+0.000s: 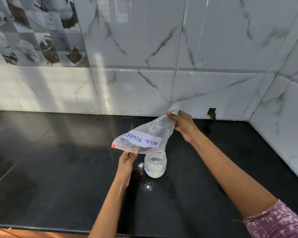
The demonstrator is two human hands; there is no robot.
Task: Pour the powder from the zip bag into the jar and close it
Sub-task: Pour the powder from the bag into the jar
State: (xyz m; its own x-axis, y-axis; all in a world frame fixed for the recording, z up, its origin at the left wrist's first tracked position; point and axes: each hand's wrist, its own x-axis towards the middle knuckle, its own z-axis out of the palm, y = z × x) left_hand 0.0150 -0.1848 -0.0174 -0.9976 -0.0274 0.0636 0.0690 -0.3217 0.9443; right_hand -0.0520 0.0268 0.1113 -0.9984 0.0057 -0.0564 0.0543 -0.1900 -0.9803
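reading "milk powde" upside down on zip bag [145,140] label

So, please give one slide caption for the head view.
Both hands tip the upturned zip bag over the open jar.

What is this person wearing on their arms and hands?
The right arm has a short pink sleeve with a white mottled print, ending above the elbow. The left arm shows no sleeve. Both hands, left hand and right hand, are bare: no gloves or rings visible.

black counter [59,169], white powder [156,171], pink patterned sleeve [275,222]
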